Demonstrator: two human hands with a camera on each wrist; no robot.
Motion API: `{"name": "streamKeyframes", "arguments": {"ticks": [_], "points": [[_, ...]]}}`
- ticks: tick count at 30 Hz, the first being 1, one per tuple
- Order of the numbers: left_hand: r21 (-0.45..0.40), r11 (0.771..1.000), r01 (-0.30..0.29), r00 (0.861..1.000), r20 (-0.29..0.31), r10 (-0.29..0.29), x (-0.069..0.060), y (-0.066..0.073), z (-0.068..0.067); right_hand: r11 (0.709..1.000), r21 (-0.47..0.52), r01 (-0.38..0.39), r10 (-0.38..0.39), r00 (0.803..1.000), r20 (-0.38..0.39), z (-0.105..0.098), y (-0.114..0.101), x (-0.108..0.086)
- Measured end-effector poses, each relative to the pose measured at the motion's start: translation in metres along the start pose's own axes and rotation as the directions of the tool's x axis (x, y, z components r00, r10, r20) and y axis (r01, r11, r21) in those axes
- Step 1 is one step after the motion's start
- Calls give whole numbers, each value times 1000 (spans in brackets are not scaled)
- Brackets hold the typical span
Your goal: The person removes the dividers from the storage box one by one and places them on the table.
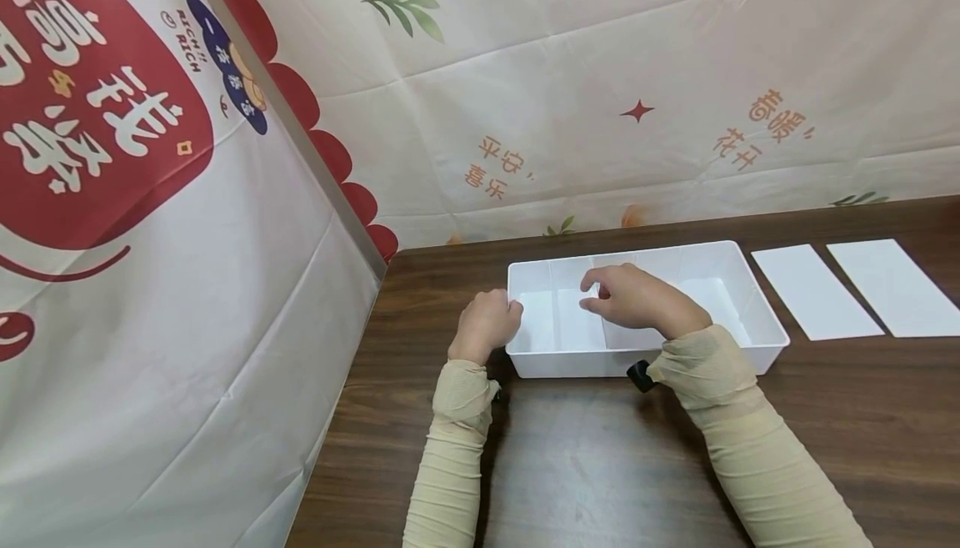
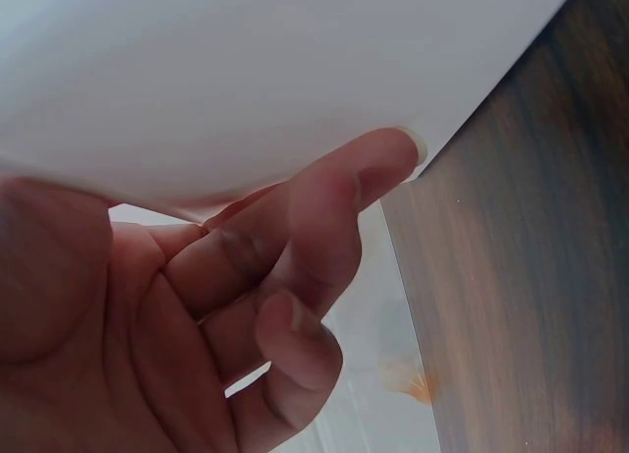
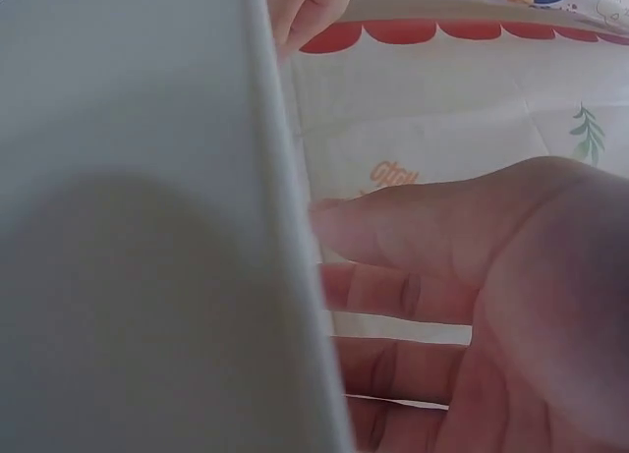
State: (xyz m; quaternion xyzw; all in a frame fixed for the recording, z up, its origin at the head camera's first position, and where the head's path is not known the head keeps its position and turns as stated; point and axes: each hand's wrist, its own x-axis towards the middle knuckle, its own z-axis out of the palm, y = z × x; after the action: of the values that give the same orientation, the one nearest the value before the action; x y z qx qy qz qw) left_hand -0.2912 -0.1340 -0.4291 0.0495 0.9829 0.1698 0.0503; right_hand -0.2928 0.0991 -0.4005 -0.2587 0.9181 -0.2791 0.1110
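A white rectangular plastic box with inner dividers lies on the table. The left hand grips its left end, with the thumb at the rim. In the left wrist view, curled fingers lie against the white wall. Over the box's inside, the right hand hovers by a white divider, thumb and index finger curved with a gap between them. The right wrist view shows the right hand beyond the box's wall, its fingertips hidden behind that wall.
Two white rectangular sheets or panels, one nearer and one farther right, lie right of the box on the dark wooden table. Printed cloth hangs behind, and another cloth hangs at the left edge.
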Motion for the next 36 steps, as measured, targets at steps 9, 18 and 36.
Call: {"name": "streamKeyframes", "arguments": {"ticks": [9,18,36], "points": [[5,1000,2,1000,-8,-2,0,0,0,1000,-7,14,-14,1000,-1,2,2,1],[0,1000,-2,1000,-8,2,-1,1,-1,1000,-24,-18,19,999,29,3,2,1],[-5,1000,1,1000,-8,-1,0,0,0,998,-66,-25,28,998,48,5,1,4]]}}
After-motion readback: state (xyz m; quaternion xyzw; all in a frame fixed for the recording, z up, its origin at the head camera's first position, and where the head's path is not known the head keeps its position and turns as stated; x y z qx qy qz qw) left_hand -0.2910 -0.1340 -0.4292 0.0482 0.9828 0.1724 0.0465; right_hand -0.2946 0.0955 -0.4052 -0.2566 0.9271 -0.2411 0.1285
